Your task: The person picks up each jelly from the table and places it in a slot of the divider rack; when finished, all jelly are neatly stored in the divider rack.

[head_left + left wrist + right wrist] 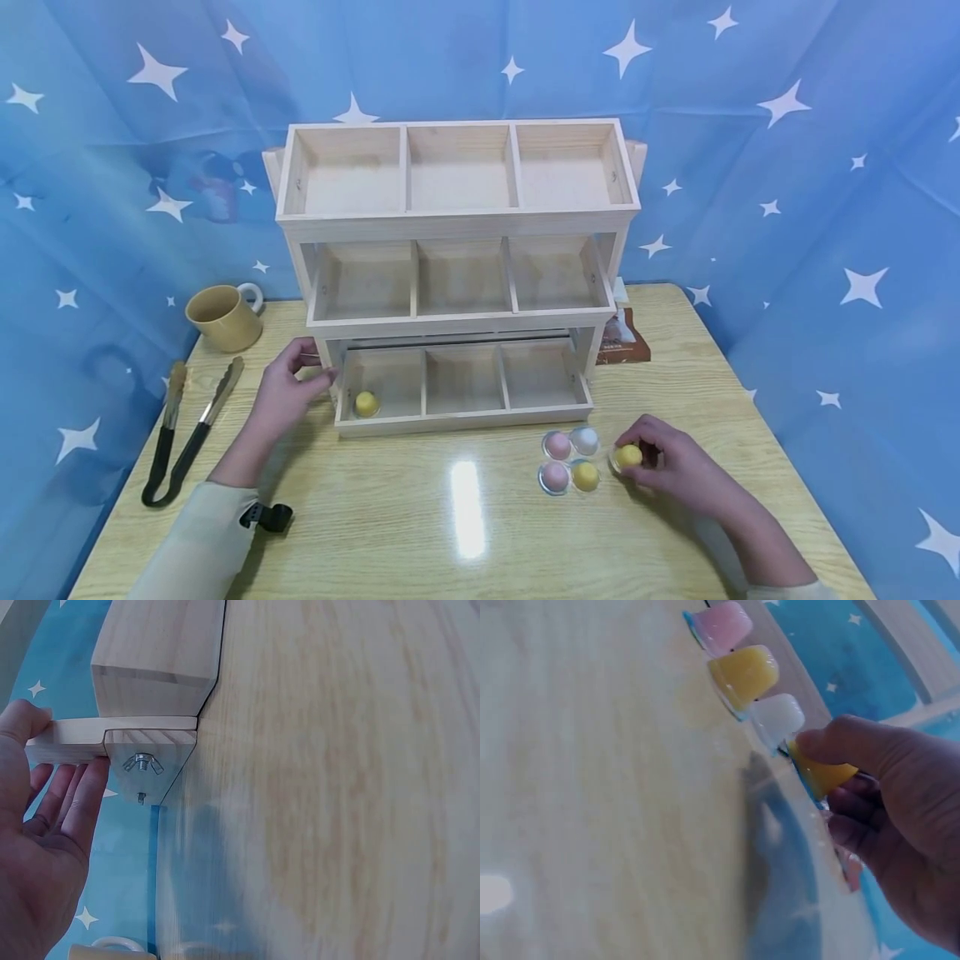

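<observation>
A three-tier wooden rack [457, 218] with divided trays stands at the back of the table. My left hand [294, 385] grips its left side; in the left wrist view the thumb and fingers lie on opposite faces of a wooden upright [71, 742]. Between thumb and fingers, my right hand [678, 468] pinches a yellow jelly cup [628, 456]. Just left of it, several more jelly cups are grouped: two pink ones [557, 445], a white one [584, 441] and a yellow one [586, 476]. Another yellow jelly cup [366, 404] sits in the bottom tray's left compartment.
At the left are a tan mug [225, 318] and black-handled tongs [187, 433] lying spread. A brown packet [628, 340] is partly hidden behind the rack's right side. A blue star-patterned cloth [787, 208] hangs around the table.
</observation>
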Motion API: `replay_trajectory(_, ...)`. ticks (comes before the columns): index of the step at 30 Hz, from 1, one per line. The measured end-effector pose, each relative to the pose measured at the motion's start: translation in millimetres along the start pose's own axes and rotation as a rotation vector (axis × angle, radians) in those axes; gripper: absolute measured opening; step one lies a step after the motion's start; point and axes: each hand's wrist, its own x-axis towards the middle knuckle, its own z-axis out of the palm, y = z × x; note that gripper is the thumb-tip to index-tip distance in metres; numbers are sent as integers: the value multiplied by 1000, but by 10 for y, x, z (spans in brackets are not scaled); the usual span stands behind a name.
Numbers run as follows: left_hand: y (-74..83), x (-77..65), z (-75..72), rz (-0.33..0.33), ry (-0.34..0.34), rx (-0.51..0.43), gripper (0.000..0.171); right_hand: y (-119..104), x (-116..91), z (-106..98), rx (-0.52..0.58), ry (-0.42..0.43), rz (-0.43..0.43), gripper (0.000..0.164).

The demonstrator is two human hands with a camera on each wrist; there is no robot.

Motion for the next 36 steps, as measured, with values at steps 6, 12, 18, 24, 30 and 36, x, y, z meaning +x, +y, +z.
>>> replay_trajectory(6,0,-3,-15,3,8,-2,43,-36,142,-63,-40,81,-84,40)
replay_trajectory(12,-9,-3,-13,-6,7,-17,44,-159,367,4,-79,157,-119,40)
replay_trajectory(18,-7,-1,2,-1,-2,-31,44,-322,626,109,-59,172,-125,38)
replay_trajectory(24,-51,19,14,3,-4,-25,42,-485,882,252,-24,119,-187,35)
replay_trajectory(30,-50,20,20,2,-3,-17,43,-633,1139,405,77,60,-210,32)
replay_trajectory(36,-21,11,17,-6,-3,-31,41,-798,1358,555,97,12,-202,34)
